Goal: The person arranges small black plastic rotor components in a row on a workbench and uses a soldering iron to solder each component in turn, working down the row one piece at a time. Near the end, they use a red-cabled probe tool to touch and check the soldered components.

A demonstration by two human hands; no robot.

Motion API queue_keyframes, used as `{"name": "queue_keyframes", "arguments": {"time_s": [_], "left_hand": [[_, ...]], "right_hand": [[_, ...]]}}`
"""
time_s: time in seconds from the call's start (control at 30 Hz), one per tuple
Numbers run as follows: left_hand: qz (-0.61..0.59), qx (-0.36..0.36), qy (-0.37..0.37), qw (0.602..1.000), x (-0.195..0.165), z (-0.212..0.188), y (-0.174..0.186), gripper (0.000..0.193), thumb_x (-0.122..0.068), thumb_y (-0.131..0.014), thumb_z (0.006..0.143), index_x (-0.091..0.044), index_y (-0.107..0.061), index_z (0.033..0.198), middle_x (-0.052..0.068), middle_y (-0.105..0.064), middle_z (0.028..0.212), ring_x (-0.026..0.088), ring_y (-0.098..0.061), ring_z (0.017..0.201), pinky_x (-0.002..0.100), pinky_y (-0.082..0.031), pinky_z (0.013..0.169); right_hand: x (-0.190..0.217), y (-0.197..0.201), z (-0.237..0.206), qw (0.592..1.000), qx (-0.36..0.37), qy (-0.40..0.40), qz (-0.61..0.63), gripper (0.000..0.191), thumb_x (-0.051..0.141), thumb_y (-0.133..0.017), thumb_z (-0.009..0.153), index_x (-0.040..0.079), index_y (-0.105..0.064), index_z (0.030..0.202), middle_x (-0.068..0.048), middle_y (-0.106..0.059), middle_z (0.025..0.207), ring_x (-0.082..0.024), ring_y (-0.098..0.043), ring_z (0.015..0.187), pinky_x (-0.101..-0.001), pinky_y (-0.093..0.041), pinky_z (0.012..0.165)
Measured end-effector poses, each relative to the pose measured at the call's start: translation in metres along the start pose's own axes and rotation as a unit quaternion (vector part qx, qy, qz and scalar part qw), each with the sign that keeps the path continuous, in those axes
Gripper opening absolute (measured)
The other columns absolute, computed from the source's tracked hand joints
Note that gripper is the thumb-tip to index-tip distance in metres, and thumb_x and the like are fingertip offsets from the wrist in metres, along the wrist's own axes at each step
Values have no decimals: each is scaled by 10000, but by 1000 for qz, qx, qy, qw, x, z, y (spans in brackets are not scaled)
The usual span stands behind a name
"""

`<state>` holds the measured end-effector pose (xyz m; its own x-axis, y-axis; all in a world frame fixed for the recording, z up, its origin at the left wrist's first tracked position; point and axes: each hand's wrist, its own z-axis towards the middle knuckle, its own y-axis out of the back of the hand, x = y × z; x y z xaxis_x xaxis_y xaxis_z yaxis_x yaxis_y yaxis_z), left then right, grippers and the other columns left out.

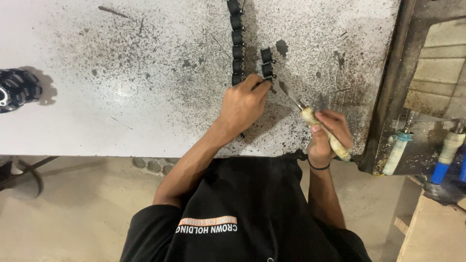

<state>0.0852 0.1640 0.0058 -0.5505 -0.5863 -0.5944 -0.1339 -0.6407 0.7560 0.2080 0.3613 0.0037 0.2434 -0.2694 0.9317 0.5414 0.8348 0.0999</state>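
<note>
Your left hand (242, 104) rests on the stained white worktable (121, 73), its fingertips pressed together and pinching the near end of a short chain of small black parts (267, 63), which lies just beside a longer row of the same black parts (237, 39). Your right hand (325, 136) is wrapped around the pale wooden handle of a thin-bladed tool (310, 116), its metal tip angled toward the pinched piece. A black round part (17, 90) sits well apart at the table's left edge.
</note>
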Motion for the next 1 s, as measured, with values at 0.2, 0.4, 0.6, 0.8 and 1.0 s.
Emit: {"name": "queue_keyframes", "arguments": {"time_s": [0.2,0.4,0.6,0.8,1.0], "left_hand": [[8,-12,-1,1000,2,1,-3,104,-21,-715,915,-18,-756,1011,118,-708,964,161,-692,618,254,-503,428],[14,-10,-2,1000,0,2,-1,141,15,-690,857,-21,-747,981,96,-684,965,179,-705,650,287,-525,460],[23,-7,-1,1000,-3,7,1,187,42,-658,828,-18,-723,993,110,-673,968,208,-715,682,308,-546,483],[4,-29,3,1000,-15,5,18,72,-33,-716,904,-20,-704,973,114,-658,946,212,-695,659,316,-539,476],[31,-73,29,996,-24,-1,55,84,-52,-726,929,-40,-693,1005,120,-639,981,253,-672,686,372,-552,568]], "right_hand": [[5,1,-1,1000,2,-20,-10,269,108,-683,845,-89,-714,1026,-231,-687,1053,-245,-671,883,-322,-538,765],[8,-2,0,1000,1,-5,-2,262,123,-695,871,-84,-713,1031,-212,-694,1071,-259,-672,896,-316,-544,770],[11,3,3,997,61,2,-48,268,131,-708,890,-94,-710,1036,-218,-687,1065,-274,-683,900,-324,-553,769],[2,12,-1,998,-30,-2,53,270,131,-689,896,-88,-707,1054,-218,-680,1090,-261,-675,901,-325,-544,789],[3,40,2,994,-88,66,22,225,104,-633,939,-74,-676,1070,-193,-653,1066,-277,-686,855,-351,-609,706]]}}
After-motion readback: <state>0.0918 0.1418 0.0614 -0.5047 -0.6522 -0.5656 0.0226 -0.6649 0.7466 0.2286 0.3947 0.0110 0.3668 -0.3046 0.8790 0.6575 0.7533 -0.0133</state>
